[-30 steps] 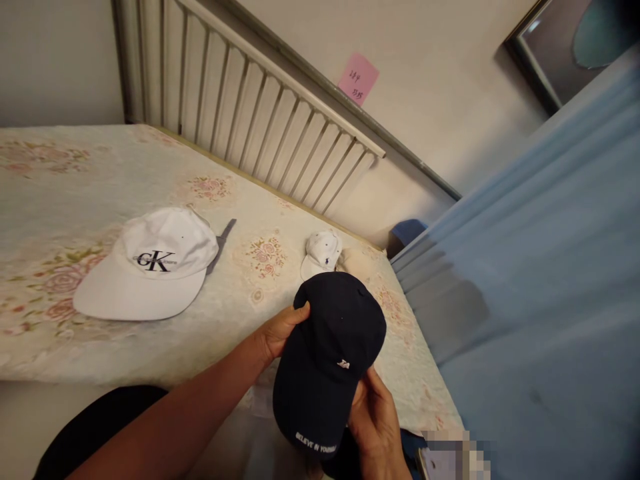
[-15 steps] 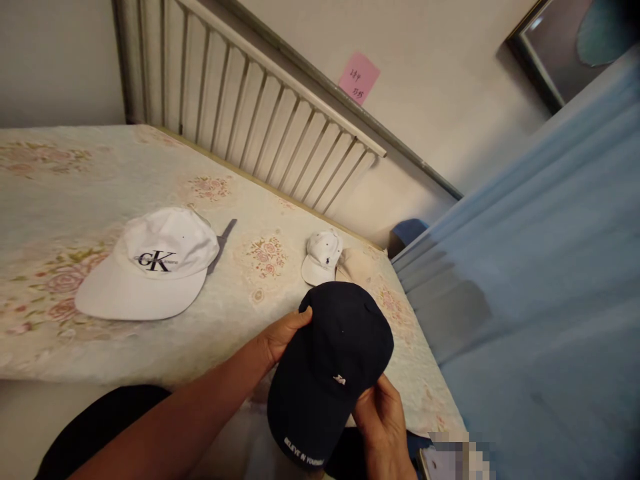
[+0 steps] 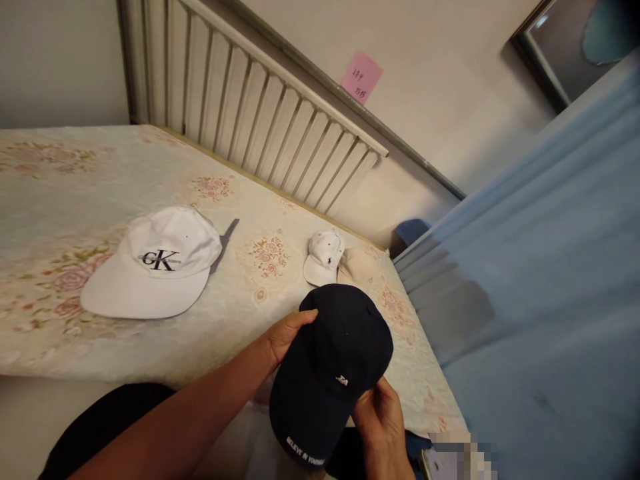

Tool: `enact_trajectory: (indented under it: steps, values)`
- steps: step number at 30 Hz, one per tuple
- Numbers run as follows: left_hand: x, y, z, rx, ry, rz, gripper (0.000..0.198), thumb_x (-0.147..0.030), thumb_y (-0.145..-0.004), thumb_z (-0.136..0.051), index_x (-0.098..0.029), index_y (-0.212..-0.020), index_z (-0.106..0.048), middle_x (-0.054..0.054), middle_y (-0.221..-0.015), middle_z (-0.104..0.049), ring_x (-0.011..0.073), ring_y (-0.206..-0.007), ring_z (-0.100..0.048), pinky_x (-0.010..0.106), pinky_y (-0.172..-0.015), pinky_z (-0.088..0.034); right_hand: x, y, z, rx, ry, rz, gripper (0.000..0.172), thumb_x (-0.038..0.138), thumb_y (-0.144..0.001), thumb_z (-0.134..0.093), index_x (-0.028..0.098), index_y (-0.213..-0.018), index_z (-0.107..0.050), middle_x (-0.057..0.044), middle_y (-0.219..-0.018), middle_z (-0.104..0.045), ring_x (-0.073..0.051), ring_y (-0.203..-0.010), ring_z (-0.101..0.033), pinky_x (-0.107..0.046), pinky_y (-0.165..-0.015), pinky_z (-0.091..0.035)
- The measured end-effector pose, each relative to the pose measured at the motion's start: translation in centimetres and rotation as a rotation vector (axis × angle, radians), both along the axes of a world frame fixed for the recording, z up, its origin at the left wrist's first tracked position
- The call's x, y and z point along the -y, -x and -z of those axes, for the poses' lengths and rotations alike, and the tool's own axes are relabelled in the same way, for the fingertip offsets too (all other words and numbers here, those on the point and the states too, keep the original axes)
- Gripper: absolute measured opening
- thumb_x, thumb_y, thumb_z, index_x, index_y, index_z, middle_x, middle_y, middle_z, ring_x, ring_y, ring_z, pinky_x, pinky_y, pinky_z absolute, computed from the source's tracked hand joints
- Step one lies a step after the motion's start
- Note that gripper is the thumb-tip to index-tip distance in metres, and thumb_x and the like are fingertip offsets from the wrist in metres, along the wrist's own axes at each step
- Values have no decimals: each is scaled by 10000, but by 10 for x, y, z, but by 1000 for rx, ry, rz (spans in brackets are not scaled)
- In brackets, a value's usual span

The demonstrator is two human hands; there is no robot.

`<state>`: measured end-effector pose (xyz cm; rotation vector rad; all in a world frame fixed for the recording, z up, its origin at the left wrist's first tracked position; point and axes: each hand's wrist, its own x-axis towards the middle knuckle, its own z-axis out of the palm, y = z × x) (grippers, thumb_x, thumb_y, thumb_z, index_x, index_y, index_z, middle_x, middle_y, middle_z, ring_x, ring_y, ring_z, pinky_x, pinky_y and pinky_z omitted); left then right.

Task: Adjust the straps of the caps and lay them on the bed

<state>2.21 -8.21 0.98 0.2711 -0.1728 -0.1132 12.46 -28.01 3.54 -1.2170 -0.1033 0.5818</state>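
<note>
Head view: left hand clasps the crown and right hand pinches the brim of a navy cap, held over the near edge of the floral bed (not laid down beside the white cap).

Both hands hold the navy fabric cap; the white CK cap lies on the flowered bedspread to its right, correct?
No. Head view: left hand and right hand hold the navy fabric cap, but the white CK cap lies to its left.
</note>
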Motion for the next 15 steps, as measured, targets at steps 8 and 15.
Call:
enact_trajectory:
  steps: [8, 15]
  values:
    - [-3, -5, 10, 133, 5, -43, 468, -259, -772, -637, -92, -1205, -577, 164, -1029, -695, 276, -990, -642, 431, -950, -404, -1, 4, -1, -11, -8, -21, 226, 227, -686, -712, 177, -907, -709, -58, -1007, -723, -269, -1120, -578, -424, -977, -445]
    - [-3, -4, 7, 110, -2, -12, 433, -205, -788, -589, -95, -1207, -575, 165, -1055, -687, 267, -981, -646, 422, -938, -412, 1, 3, 4, -7, -33, -27, 197, 188, -682, -712, 178, -879, -710, -48, -961, -732, -256, -1093, -591, -422, -980, -437]
